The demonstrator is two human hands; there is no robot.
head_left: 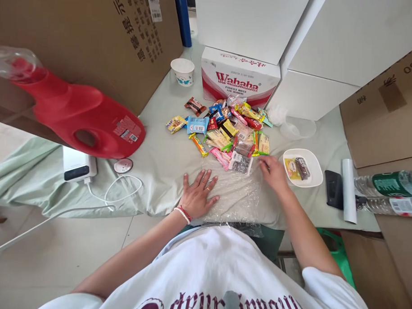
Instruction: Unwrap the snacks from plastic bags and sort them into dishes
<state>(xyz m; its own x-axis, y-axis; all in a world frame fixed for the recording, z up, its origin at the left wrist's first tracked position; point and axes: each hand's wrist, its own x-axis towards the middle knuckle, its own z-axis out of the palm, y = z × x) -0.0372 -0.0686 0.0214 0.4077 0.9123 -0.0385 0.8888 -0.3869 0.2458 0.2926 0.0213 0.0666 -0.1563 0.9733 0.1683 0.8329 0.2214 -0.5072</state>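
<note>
My left hand (pixel 197 195) lies flat on the cloth with its fingers spread, holding nothing. Just beyond it is a heap of wrapped snacks (pixel 229 130) in many colours. My right hand (pixel 274 174) is at the heap's right front edge, its fingers loosely bent and a little apart; no item shows in them. Closest to its fingertips is a clear packet (pixel 240 163) with dark contents and a white label. To the right of this hand stands a white bowl (pixel 315 176) containing a yellow packet (pixel 292 168) and a dark brown packet (pixel 303 168).
Behind the heap stands a Wahaba-style white and red carton (pixel 240 79), with a paper cup (pixel 182 72) beside it. A large red jug (pixel 88 119) and a white power bank (pixel 79 164) with a cable are left. A phone (pixel 333 189) and plastic bottles (pixel 390 184) lie right.
</note>
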